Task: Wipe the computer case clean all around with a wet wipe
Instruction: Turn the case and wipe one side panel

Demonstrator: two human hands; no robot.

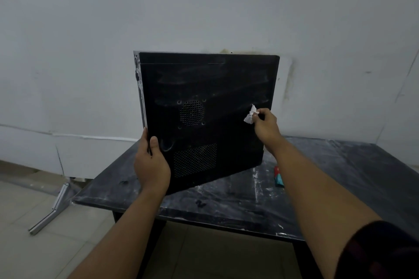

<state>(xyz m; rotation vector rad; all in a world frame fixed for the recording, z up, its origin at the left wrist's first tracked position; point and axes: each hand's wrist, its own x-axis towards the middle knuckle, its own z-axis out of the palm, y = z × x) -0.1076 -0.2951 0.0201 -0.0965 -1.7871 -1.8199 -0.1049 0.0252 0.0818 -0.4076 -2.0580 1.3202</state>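
The left hand (151, 165) grips the tilted computer case (204, 88) (propped on the worktop (340, 176)), right fingers (264, 113) pinch the wet wipe (250, 116); hard wiping could topple it.

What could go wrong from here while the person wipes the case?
The computer case stands near the table's front edge, steadied only by the left hand; a hard push may slide it off. The wet wipe in the right hand could press moisture through the round vent.
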